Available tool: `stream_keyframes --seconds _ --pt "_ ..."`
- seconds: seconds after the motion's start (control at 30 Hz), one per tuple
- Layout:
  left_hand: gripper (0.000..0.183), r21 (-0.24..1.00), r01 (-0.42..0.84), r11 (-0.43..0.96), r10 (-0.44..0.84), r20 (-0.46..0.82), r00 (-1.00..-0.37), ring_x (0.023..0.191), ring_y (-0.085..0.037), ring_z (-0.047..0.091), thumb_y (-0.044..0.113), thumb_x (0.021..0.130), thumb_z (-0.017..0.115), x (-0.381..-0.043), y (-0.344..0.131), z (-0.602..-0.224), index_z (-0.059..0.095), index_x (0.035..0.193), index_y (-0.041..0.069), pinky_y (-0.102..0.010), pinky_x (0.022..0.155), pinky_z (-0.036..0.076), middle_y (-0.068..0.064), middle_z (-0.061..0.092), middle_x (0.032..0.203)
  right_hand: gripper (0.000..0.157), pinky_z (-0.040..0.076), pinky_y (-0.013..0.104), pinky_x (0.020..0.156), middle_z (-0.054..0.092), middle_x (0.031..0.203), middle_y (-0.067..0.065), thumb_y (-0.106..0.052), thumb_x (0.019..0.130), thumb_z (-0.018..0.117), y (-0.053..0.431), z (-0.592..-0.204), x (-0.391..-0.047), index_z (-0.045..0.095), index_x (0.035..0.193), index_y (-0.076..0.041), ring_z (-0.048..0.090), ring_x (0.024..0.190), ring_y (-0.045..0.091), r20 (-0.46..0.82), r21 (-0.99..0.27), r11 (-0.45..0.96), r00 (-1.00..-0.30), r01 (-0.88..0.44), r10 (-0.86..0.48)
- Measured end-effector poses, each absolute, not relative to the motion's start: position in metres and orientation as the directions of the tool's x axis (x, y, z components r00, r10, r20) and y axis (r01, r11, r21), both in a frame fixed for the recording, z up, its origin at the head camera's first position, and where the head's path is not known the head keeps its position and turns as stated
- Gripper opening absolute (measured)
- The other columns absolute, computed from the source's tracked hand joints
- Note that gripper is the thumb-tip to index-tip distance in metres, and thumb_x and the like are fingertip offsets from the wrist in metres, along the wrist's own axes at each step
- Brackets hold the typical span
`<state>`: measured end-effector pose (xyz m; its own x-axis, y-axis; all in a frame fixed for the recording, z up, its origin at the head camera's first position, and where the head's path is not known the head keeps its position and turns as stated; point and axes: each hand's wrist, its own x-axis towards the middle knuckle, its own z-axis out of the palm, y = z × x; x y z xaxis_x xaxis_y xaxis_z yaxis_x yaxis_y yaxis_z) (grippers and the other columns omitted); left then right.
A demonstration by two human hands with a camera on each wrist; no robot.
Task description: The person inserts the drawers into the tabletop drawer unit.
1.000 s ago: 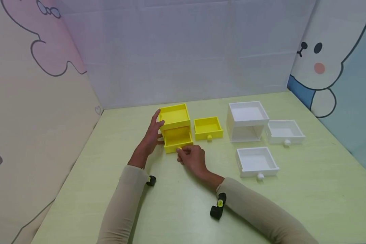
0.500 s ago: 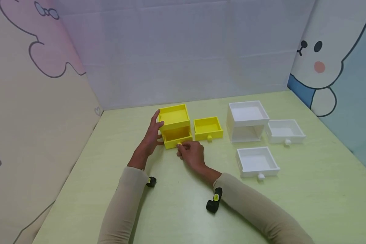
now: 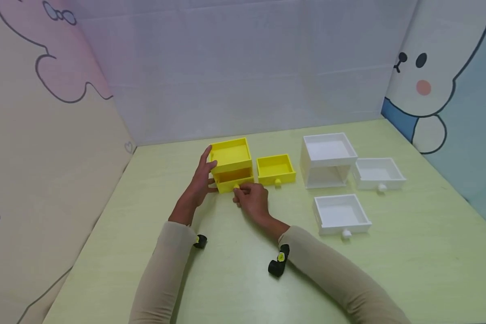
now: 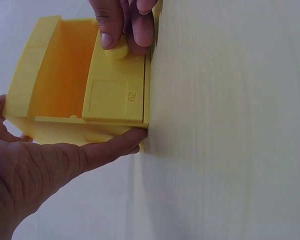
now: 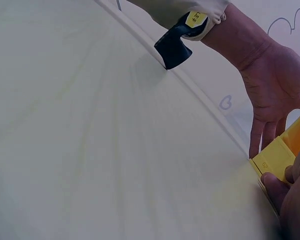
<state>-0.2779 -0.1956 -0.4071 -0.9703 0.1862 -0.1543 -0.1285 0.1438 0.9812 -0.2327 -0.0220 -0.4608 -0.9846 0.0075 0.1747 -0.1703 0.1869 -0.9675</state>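
In the head view a yellow two-tier cabinet (image 3: 231, 154) stands left of the middle of the table. Its upper slot is open and shows its inside. A yellow drawer (image 4: 112, 92), marked 62 on its front, sits in the lower slot, its front about level with the frame in the left wrist view. My right hand (image 3: 253, 199) pinches the drawer's round knob (image 4: 119, 49) between thumb and fingers. Against the cabinet's left side rests my left hand (image 3: 198, 183), fingers extended and spread along the wall.
Just right of the cabinet lies a second yellow drawer (image 3: 275, 166). Farther right stands a white cabinet (image 3: 330, 153) with an open front. Beside it lies one white drawer (image 3: 378, 173), and another white drawer (image 3: 342, 213) lies in front. Cloth walls edge the table.
My right hand has moved away from me, pushing the lower yellow drawer deeper into the cabinet. My left hand has stayed against the cabinet's side.
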Motion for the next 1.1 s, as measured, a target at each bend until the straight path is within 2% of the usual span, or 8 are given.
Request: stream_keyframes --seconds 0.4,0.7,0.93,1.1 --pt "0.058 0.981 -0.129 0.145 0.182 -0.155 -0.971 0.136 -0.055 0.035 0.047 0.104 0.037 -0.279 -0.195 -0.404 0.008 0.153 0.056 -0.066 0.103 0.036 -0.005 0.007 0.164 0.018 0.056 0.025 0.055 0.073 0.073 0.011 -0.014 0.094 0.069 -0.014 -0.461 -0.228 0.076 0.099 0.002 0.07 0.058 0.018 0.172 -0.974 0.162 -0.983 -0.161 0.062" --pt "0.059 0.988 -0.117 0.104 0.21 -0.137 -0.968 0.136 -0.057 0.031 0.045 0.104 0.036 -0.272 -0.196 -0.404 0.007 0.155 0.053 -0.068 0.103 0.034 -0.01 0.009 0.163 0.014 0.057 0.027 0.058 0.074 0.086 0.011 -0.012 0.097 0.064 0.014 -0.466 -0.204 0.07 0.101 -0.001 0.072 0.066 0.02 0.163 -0.979 0.13 -0.986 -0.155 0.048" --pt "0.059 0.987 -0.124 0.104 0.209 -0.143 -0.967 0.137 -0.059 0.028 0.046 0.104 0.036 -0.273 -0.196 -0.403 0.007 0.154 0.054 -0.069 0.104 0.031 -0.007 0.003 0.164 0.017 0.057 0.029 0.057 0.073 0.091 0.01 -0.02 0.096 0.062 0.038 -0.46 -0.188 0.062 0.106 -0.005 0.072 0.065 0.018 0.022 -0.987 0.159 -0.982 0.009 0.19" --pt "0.059 0.988 -0.117 0.1 0.209 -0.136 -0.968 0.138 -0.06 0.025 0.045 0.104 0.036 -0.273 -0.196 -0.404 0.007 0.155 0.053 -0.07 0.105 0.03 -0.008 0.0 0.165 0.03 0.056 0.027 0.057 0.073 0.099 0.016 -0.02 0.096 0.064 0.048 -0.459 -0.186 0.056 0.119 -0.001 0.072 0.064 0.019 -0.01 -0.987 0.151 -0.968 0.049 0.25"
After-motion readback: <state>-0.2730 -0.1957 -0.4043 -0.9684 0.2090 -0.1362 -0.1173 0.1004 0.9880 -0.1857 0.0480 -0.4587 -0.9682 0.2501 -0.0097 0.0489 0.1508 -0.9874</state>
